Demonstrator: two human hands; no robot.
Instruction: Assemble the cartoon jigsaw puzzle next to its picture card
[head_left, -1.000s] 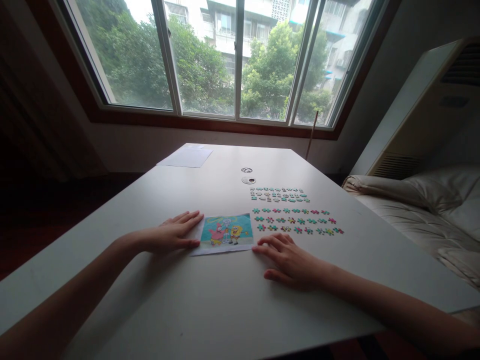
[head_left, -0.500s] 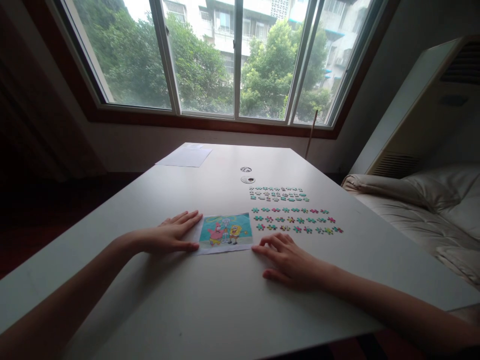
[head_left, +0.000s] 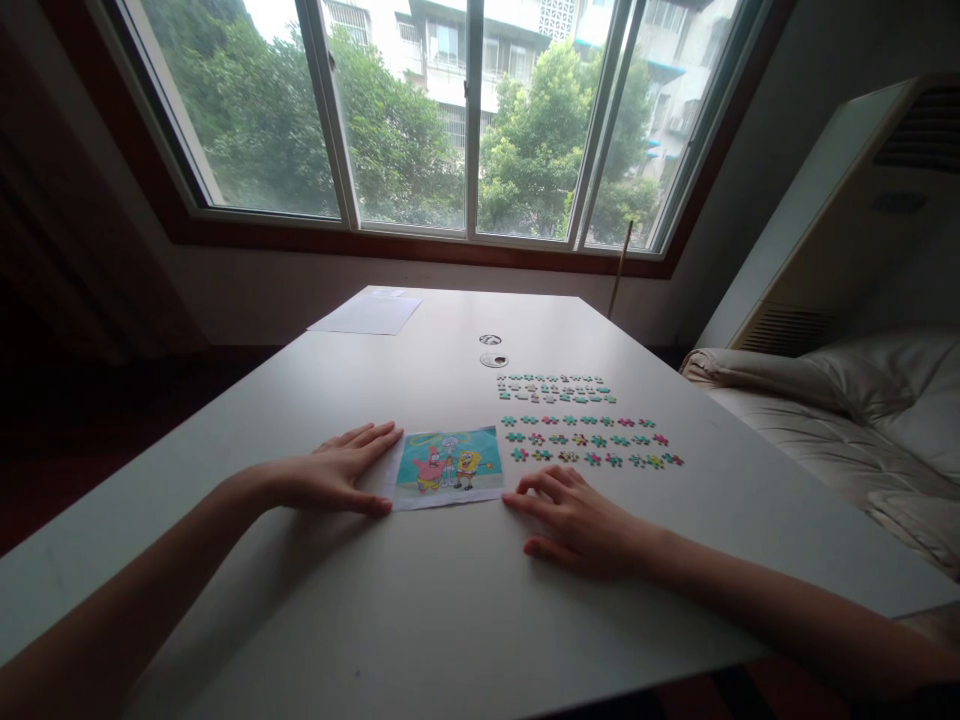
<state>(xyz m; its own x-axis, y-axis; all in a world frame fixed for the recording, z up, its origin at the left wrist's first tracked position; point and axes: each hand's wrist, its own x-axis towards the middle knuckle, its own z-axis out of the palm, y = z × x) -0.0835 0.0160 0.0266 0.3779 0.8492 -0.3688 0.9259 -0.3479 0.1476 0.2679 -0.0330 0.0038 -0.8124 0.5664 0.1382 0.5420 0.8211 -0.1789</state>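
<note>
A cartoon picture sheet (head_left: 448,468) with a teal background and white margins lies flat on the white table. My left hand (head_left: 341,470) rests at its left edge, fingers stretched and thumb at the lower left corner. At the lower right corner is the index fingertip of my right hand (head_left: 577,520); its fingers are loosely bent and apart, and nothing shows in them. Just beyond my right hand, several small jigsaw pieces (head_left: 598,440) are laid out in rows, mostly teal with bits of pink and yellow. More rows of jigsaw pieces (head_left: 555,389) lie farther back.
Two small round items (head_left: 493,360) lie behind the pieces. White paper (head_left: 367,315) rests at the far left of the table (head_left: 420,620). To the right stand a pale leather sofa (head_left: 795,420) and a tall floor unit with vents (head_left: 832,210). A window (head_left: 405,120) is ahead.
My left thumb has slid slightly left and down along the picture sheet's edge. My right hand stays in the same place. The whole view has shifted very slightly.
</note>
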